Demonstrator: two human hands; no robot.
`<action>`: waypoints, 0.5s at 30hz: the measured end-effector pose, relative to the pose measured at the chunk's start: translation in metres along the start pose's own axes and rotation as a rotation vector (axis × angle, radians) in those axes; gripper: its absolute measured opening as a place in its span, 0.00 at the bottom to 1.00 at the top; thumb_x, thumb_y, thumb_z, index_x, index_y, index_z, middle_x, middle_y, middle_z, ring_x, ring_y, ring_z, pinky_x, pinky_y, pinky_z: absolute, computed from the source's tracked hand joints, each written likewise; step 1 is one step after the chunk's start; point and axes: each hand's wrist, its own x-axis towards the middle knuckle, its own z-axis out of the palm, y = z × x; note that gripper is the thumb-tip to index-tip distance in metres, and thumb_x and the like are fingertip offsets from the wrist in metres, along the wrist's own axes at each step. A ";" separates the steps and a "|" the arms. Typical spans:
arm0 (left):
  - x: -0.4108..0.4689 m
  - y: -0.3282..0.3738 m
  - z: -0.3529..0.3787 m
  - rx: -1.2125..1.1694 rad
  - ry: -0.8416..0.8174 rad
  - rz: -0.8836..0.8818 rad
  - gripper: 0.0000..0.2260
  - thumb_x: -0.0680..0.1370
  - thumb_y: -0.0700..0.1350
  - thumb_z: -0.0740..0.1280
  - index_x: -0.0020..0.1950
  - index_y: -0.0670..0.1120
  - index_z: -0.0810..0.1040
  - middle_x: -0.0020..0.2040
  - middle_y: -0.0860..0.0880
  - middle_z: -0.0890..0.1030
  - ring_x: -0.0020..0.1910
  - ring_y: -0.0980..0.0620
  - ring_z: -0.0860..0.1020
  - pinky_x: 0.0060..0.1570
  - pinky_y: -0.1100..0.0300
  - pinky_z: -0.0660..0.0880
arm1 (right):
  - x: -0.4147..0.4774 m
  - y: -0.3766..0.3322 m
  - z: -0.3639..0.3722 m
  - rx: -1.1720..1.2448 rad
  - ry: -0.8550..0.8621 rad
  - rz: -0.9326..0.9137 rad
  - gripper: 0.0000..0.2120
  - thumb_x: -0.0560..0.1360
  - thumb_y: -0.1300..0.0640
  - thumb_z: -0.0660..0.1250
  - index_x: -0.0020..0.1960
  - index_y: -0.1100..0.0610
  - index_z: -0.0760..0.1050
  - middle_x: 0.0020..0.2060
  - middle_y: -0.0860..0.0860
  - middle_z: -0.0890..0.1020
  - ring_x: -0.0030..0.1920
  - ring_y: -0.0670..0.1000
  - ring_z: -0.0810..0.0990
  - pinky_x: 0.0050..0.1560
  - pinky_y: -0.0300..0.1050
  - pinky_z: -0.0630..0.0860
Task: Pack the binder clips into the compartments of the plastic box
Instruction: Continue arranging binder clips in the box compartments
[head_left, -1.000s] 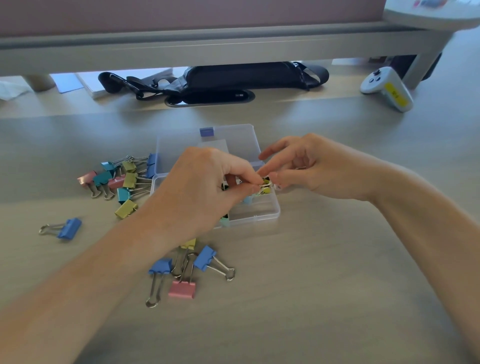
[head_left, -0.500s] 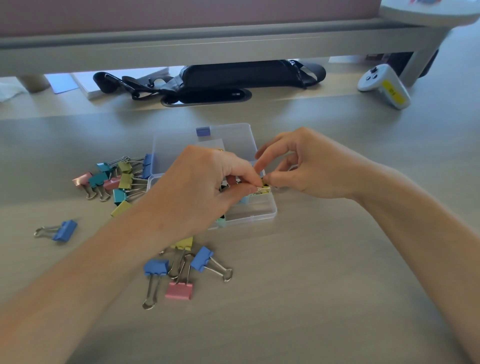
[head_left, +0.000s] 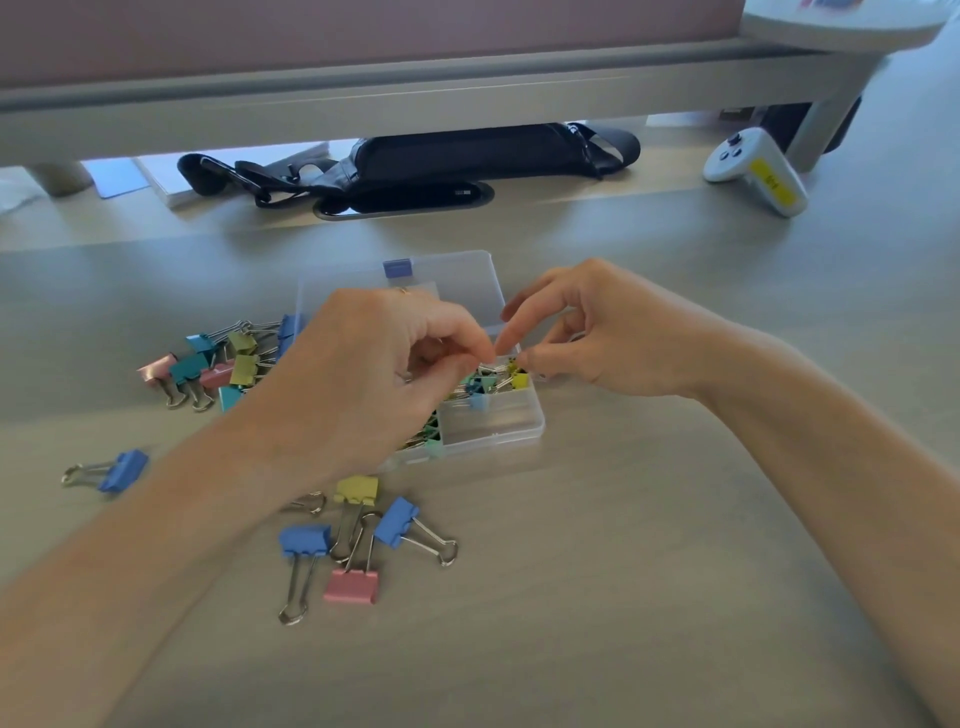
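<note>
A clear plastic box (head_left: 498, 434) lies open in the middle of the table, its lid (head_left: 467, 280) folded back behind it. Small coloured clips sit in its right compartments. Over the box, my left hand (head_left: 374, 374) and my right hand (head_left: 613, 338) meet fingertip to fingertip and together pinch a small yellow binder clip (head_left: 517, 375) just above the far right compartment. Larger loose clips lie around: a pile (head_left: 218, 364) left of the box, a group (head_left: 358, 540) in front of it, and one blue clip (head_left: 117, 470) alone at the left.
A black strap bag (head_left: 441, 161) lies under the raised shelf (head_left: 415, 98) at the back. A white controller with a yellow label (head_left: 758, 174) rests at the back right. Papers (head_left: 171, 176) sit at the back left. Bare table (head_left: 623, 597) stretches in front and to the right.
Both hands stay together over the box's right side with the yellow clip. My right index finger has lifted and straightened a little; the view has shifted slightly.
</note>
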 end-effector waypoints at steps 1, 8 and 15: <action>0.001 0.001 0.000 0.020 -0.017 0.015 0.08 0.78 0.43 0.72 0.51 0.57 0.86 0.42 0.60 0.83 0.42 0.60 0.81 0.46 0.63 0.77 | 0.000 0.000 0.000 0.001 0.001 -0.002 0.08 0.78 0.59 0.73 0.52 0.49 0.87 0.62 0.43 0.79 0.40 0.44 0.87 0.46 0.39 0.78; 0.013 0.009 0.009 0.141 -0.035 0.125 0.10 0.76 0.40 0.72 0.49 0.55 0.87 0.40 0.58 0.80 0.38 0.61 0.77 0.40 0.64 0.75 | -0.002 -0.003 -0.002 -0.027 -0.009 -0.027 0.08 0.78 0.57 0.73 0.53 0.47 0.87 0.60 0.44 0.80 0.41 0.43 0.86 0.48 0.41 0.82; 0.015 0.010 0.011 0.244 -0.055 0.184 0.05 0.77 0.40 0.73 0.49 0.51 0.85 0.40 0.54 0.81 0.37 0.58 0.77 0.40 0.54 0.79 | -0.001 -0.001 -0.001 -0.045 -0.004 -0.030 0.07 0.79 0.58 0.74 0.53 0.48 0.88 0.60 0.43 0.80 0.39 0.43 0.86 0.48 0.42 0.82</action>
